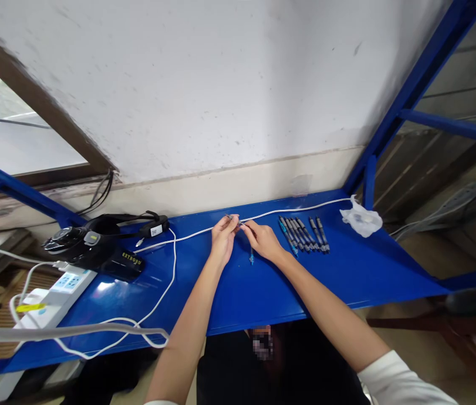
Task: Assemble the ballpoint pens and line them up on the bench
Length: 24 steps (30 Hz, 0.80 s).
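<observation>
My left hand (223, 235) and my right hand (263, 239) meet over the blue surface (347, 270), fingertips almost touching. Between them I hold a thin pen (238, 220); the left grip is pinched on one end of it and the right grip on the other, though it is too small to tell exactly how each finger sits. A small blue piece (252, 257) hangs or lies just below my right grip; I cannot tell whether it touches the hand. Just right of my right grip a row of pens (304, 233) lies side by side, and beyond them sits a crumpled plastic bag (362, 220). A white cable (292, 208) runs behind both grips along the wall side and loops away to the left. Well left of my left grip lie a black device (94, 247) and a white power strip (58, 292).
</observation>
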Each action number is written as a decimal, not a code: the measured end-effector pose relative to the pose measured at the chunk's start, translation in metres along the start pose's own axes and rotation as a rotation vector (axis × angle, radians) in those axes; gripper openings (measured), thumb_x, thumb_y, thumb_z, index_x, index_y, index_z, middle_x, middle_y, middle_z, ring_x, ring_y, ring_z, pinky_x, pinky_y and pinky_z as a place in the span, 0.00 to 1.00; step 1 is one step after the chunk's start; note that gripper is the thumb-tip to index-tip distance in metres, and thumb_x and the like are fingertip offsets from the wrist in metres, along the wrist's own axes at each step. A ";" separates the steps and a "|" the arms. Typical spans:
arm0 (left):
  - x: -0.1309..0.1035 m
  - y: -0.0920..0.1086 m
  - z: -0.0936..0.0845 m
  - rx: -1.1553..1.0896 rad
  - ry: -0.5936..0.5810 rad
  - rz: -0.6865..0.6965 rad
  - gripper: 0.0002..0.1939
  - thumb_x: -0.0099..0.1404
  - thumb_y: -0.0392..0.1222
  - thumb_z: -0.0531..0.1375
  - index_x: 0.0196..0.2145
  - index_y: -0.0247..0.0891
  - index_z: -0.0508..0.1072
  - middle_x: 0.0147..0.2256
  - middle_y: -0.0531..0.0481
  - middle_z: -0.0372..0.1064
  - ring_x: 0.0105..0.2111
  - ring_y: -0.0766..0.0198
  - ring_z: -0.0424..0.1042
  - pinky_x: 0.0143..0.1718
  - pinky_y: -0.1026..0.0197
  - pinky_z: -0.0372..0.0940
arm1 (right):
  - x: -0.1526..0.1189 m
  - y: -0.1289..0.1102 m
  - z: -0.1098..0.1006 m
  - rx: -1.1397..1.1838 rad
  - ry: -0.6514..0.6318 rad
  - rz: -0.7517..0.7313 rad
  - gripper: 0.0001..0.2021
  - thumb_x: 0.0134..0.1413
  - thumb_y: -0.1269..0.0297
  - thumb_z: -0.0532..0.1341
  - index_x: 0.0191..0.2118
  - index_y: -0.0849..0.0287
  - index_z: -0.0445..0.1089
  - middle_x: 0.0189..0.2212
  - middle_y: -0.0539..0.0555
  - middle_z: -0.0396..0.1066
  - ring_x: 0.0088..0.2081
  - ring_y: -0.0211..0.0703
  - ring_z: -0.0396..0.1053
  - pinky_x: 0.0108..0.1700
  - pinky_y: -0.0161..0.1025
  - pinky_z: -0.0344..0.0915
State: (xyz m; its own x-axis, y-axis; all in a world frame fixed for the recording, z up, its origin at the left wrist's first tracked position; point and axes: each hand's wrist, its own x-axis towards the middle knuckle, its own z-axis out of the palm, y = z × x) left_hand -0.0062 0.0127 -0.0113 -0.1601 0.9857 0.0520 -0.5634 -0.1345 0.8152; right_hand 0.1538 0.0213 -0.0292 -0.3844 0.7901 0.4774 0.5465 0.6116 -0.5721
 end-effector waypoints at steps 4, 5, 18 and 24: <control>-0.001 0.003 0.000 -0.016 -0.022 0.001 0.12 0.59 0.44 0.77 0.38 0.38 0.83 0.41 0.48 0.79 0.40 0.65 0.76 0.44 0.62 0.70 | 0.000 0.000 0.000 0.012 0.006 0.006 0.16 0.80 0.55 0.52 0.53 0.55 0.74 0.33 0.54 0.81 0.30 0.45 0.78 0.34 0.36 0.57; -0.002 0.004 0.000 -0.017 -0.041 -0.003 0.13 0.60 0.44 0.77 0.41 0.39 0.83 0.45 0.46 0.80 0.43 0.63 0.77 0.46 0.61 0.70 | 0.001 0.000 0.000 0.016 0.012 0.010 0.16 0.80 0.55 0.52 0.54 0.55 0.74 0.34 0.54 0.81 0.31 0.45 0.78 0.34 0.36 0.57; 0.000 0.001 0.000 0.009 -0.008 -0.004 0.17 0.57 0.44 0.79 0.42 0.37 0.83 0.38 0.48 0.78 0.37 0.64 0.76 0.45 0.60 0.69 | 0.000 -0.002 -0.001 -0.006 -0.003 0.004 0.17 0.80 0.54 0.51 0.55 0.55 0.74 0.35 0.55 0.82 0.33 0.46 0.80 0.35 0.36 0.60; -0.001 0.003 0.000 0.008 -0.044 -0.003 0.15 0.60 0.45 0.77 0.41 0.38 0.82 0.44 0.45 0.79 0.43 0.61 0.78 0.48 0.58 0.70 | 0.000 -0.002 -0.001 0.002 0.005 0.016 0.17 0.80 0.54 0.51 0.56 0.55 0.74 0.38 0.56 0.83 0.34 0.46 0.80 0.37 0.35 0.61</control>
State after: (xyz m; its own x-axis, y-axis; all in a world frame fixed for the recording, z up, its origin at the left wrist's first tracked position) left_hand -0.0078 0.0109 -0.0088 -0.1222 0.9897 0.0747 -0.5570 -0.1307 0.8202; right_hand 0.1536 0.0203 -0.0277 -0.3715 0.7997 0.4716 0.5509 0.5988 -0.5813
